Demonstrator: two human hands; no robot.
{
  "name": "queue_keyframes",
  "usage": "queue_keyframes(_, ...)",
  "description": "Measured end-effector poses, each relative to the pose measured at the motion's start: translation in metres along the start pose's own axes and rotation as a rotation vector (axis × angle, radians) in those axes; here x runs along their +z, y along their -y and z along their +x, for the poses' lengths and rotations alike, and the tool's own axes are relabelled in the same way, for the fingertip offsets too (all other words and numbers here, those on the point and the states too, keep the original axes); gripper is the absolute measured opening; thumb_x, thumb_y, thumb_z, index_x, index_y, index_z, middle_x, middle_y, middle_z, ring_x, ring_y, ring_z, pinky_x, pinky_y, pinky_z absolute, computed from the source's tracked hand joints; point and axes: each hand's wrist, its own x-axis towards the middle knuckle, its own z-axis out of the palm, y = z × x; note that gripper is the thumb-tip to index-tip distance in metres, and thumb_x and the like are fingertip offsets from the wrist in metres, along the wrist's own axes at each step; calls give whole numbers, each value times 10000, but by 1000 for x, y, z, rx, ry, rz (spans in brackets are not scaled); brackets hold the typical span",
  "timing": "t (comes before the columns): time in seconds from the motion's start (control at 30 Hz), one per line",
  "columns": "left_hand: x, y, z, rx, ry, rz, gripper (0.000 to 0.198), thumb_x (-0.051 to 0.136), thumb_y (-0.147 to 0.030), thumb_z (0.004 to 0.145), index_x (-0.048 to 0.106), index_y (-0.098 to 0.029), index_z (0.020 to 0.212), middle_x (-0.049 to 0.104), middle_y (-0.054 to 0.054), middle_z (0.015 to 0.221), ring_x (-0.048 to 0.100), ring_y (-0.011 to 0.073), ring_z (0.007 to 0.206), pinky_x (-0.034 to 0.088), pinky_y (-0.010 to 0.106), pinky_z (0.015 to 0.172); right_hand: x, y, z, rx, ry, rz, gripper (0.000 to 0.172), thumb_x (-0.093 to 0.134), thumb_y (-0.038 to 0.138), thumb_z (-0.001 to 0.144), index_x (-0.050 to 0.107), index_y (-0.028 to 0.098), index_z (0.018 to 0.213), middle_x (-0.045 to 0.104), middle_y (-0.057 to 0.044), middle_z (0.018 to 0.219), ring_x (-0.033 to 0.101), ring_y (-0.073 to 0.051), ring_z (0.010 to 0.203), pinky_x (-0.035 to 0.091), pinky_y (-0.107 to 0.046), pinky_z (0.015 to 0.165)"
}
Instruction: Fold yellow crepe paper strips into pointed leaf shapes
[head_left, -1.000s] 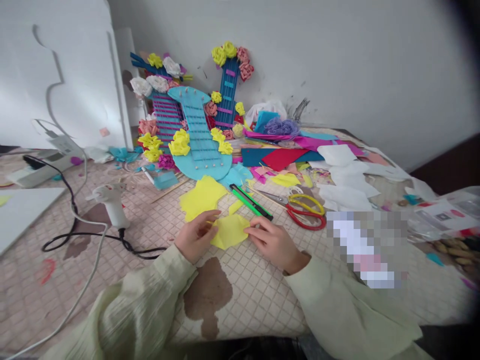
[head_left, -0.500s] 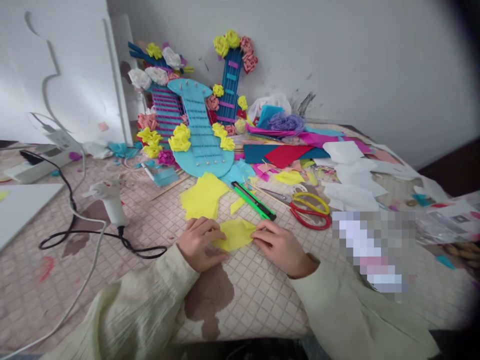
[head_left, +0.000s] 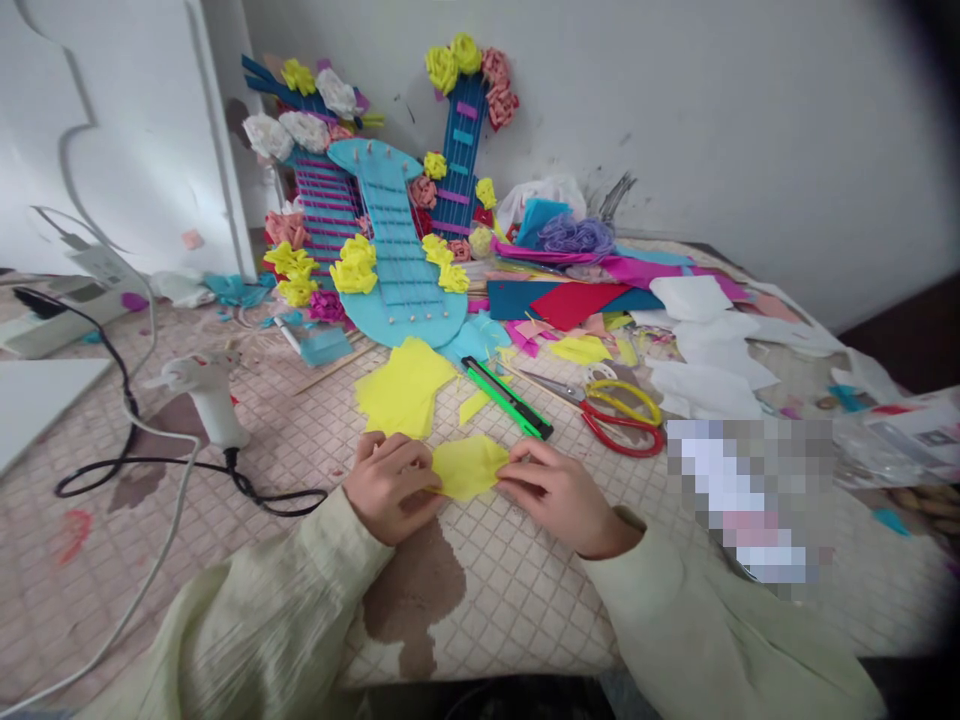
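Note:
A small sheet of yellow crepe paper is stretched between my two hands, low over the table. My left hand pinches its left edge, thumb toward me and fingers curled. At the right edge, my right hand grips a corner between thumb and fingertips. Just behind lies a loose stack of yellow paper pieces. A green utility knife rests past the held sheet, and scissors with red and yellow handles lie to its right.
On the left stands a white glue gun with a black cord. Blue cutouts with strings and paper flowers, one a light-blue board, lean at the back. White paper sheets and a pixelated patch are at right.
My left hand has drawn its thumb in against the paper's left edge. The yellow sheet's right corner looks flatter. The view has shifted slightly.

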Motion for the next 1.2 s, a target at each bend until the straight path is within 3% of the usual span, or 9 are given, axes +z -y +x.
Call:
queue_keyframes(0.17,-1,-1,0,-51,9,-8,142,554,-348,699,624,-225,688,587,14,719,494,162,712,265,364,711,0,2,1,16,-5,44,89,551,220,759,635,202,781,570,-25,835,564,-111,715,478,-234,636)
queue_keyframes(0.37,0,0,-1,-96,47,-15,208,564,-378,692,593,-210,574,555,2,660,469,145,677,273,341,709,0,2,1,43,7,73,84,553,221,755,632,201,777,572,-22,836,557,-110,718,466,-236,635)
queue_keyframes(0.63,0,3,0,-121,62,-76,172,563,-336,687,601,-208,579,570,6,656,491,154,683,287,338,683,-3,5,4,143,46,117,81,553,231,755,622,189,763,568,-9,780,520,-82,599,433,-205,543)
queue_keyframes(1.2,5,2,-1,-252,101,-97,154,565,-334,677,600,-206,599,574,-1,643,488,159,668,304,314,640,0,12,15,262,16,23,136,562,237,717,567,177,596,525,13,628,495,-87,543,392,-212,512)
